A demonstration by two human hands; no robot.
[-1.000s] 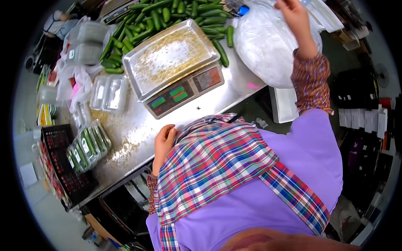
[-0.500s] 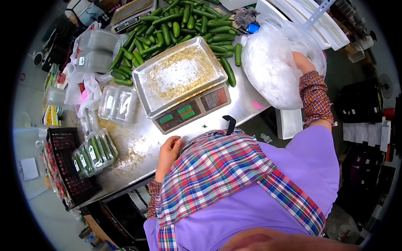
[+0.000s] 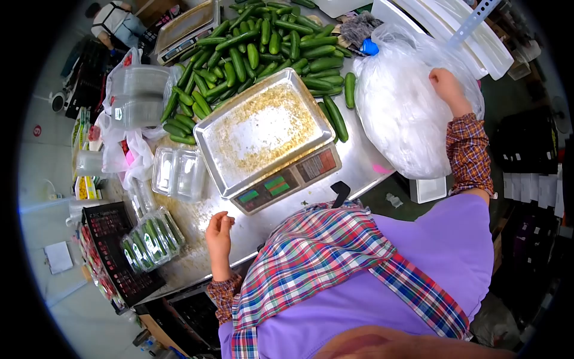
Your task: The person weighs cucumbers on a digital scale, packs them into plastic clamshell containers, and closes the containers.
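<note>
Bag of clear plastic [image 3: 400, 116], bulging and crumpled, sits at the right end of the metal table [image 3: 364, 154], its lower part showing past the near edge. Right hand [image 3: 448, 88] is over the bag's right side, fingers curled inward; cannot tell whether this grip pinches any film or only rests close. Blue item [image 3: 369, 46] just beside the bag's upper left.

Left of the bag: one cucumber lies apart, near a large loose heap of cucumbers [image 3: 272, 45] spread across the back of the table. Scale [image 3: 290, 182] in front of the heap, tilted in view, green displays lit; shallow metal tray [image 3: 263, 131] on top, bottom smeared with brownish residue.

Left hand [image 3: 219, 235] near the scale's lower left corner, above the table's near edge. Fingers bent, no object visible in them; cannot tell if thumb and fingertips meet.

Farther left: clear containers [image 3: 179, 173] on the table, then packed cucumbers [image 3: 154, 239] in clear packaging beside a black crate [image 3: 110, 239]. Stacked tubs [image 3: 140, 96] behind. Second scale [image 3: 186, 27] at the back. Another person [image 3: 115, 27] in the upper left background.
</note>
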